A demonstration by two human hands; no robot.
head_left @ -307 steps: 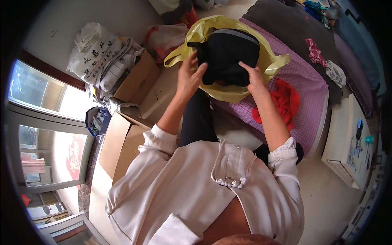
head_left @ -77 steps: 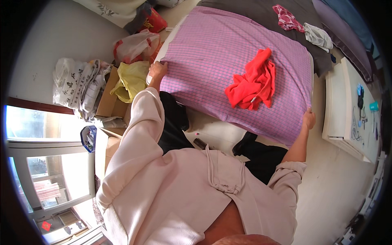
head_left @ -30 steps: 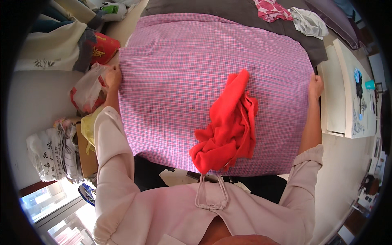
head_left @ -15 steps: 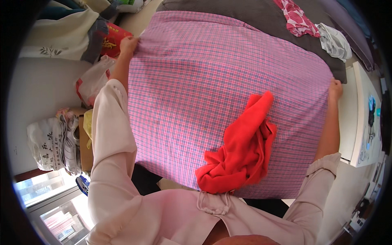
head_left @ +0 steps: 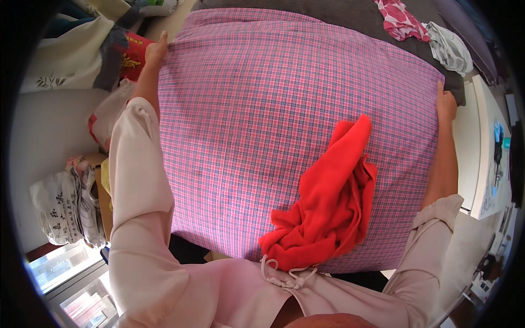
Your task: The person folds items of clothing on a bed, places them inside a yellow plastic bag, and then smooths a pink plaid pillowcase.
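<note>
A large pink and blue checked cloth (head_left: 235, 126) is spread out in front of me. My left hand (head_left: 156, 52) grips its far left edge, with the thumb up and the fingertips partly hidden. At the far right edge, my right hand (head_left: 446, 104) grips the same cloth, its fingers partly behind the border. Between my hands the fabric is stretched fairly flat, with soft ripples. A crumpled red fleecy cloth (head_left: 328, 202) lies on it, right of the middle and close to my body.
Beyond the checked cloth is a dark grey covered surface (head_left: 339, 16) with a pink-and-white patterned cloth (head_left: 402, 22) and a pale crumpled cloth (head_left: 449, 50). White furniture (head_left: 470, 142) stands at right. A red bag (head_left: 134, 57) and stuffed plastic bags (head_left: 54, 210) are at left.
Both hands keep hold of the checked cloth and have moved a little farther away, the left also outward. The cloth looks more evenly spread. The red cloth stays lying on it.
</note>
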